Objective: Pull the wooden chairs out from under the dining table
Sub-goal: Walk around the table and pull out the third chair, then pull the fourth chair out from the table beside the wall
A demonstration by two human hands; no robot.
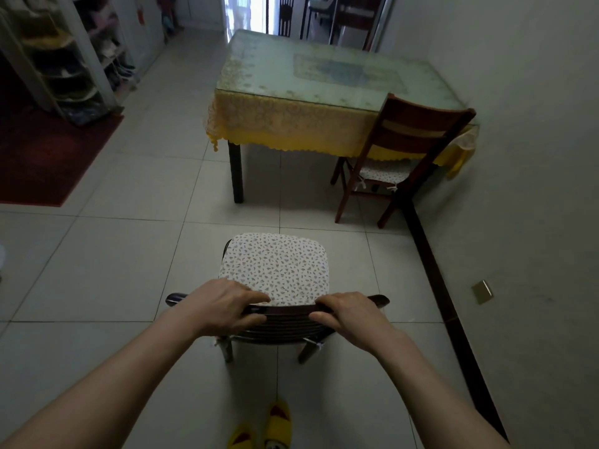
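Observation:
A dark wooden chair (282, 325) with a floral seat cushion (275, 267) stands on the tiled floor just in front of me, well away from the dining table (275, 79). My left hand (223, 306) and my right hand (350, 315) both grip its top back rail, one at each side. A second wooden chair (418, 124) with a similar cushion stands at the table's near right corner, its seat partly under the yellow tablecloth (291, 124), close to the wall.
The wall (534, 157) with a dark baseboard (434, 264) runs along the right. A red rug (42, 157) and shelves (64, 59) lie at the left. My yellow slippers (269, 426) show at the bottom. A doorway (246, 11) opens beyond the table.

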